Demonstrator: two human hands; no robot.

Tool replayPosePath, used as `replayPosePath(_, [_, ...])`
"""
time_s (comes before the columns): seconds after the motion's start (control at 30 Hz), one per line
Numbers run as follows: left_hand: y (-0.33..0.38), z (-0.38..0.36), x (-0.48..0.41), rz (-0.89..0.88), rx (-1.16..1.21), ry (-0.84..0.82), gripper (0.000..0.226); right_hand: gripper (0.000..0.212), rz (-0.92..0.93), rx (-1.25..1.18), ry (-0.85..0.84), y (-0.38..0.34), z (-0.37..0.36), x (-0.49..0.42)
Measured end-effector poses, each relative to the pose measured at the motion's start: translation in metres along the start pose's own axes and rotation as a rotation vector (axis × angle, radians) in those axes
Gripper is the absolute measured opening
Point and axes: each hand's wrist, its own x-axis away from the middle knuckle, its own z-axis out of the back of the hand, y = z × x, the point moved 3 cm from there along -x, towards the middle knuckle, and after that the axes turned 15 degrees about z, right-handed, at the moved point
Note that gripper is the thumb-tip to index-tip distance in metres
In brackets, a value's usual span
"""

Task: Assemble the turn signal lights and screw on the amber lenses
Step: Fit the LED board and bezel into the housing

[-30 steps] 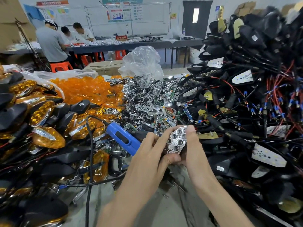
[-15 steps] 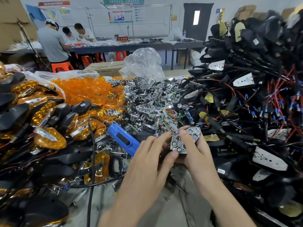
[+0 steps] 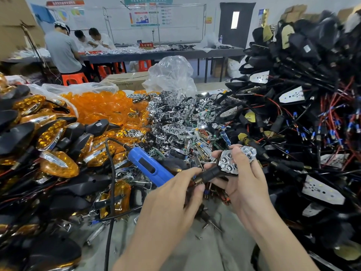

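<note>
Left hand (image 3: 172, 202): thumb and forefinger pinch the black stem of the turn signal light (image 3: 227, 165).
Right hand (image 3: 246, 184): fingers curled round the light's body.
Light: held between both hands, above the bench.
Amber lenses (image 3: 101, 106): loose heap, well apart.
Blue screwdriver (image 3: 150, 167): lying just beside left hand.

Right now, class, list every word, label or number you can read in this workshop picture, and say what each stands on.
"不合格区": red sign on the far table.
Wall posters: print too blurred to read.
Red banner, top left: blurred.
Yellow notice beside the door: blurred.
Stickers on black housings: too small to read.
</note>
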Motion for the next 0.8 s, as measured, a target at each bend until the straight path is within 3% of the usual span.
replayPosePath(0.27, [-0.010, 0.008, -0.004, -0.034, -0.095, 0.054, 0.027, 0.012, 0.024, -0.017, -0.012, -0.003, -0.003, 0.001])
replayPosePath(0.67, [-0.025, 0.008, -0.006, -0.018, -0.113, -0.046, 0.019, 0.007, 0.124, 0.121, -0.111, -0.002, -0.004, 0.004])
replayPosePath(0.8, [-0.024, 0.007, -0.005, -0.024, -0.092, -0.071, 0.026, 0.008, 0.125, 0.107, -0.108, -0.004, -0.003, 0.004])
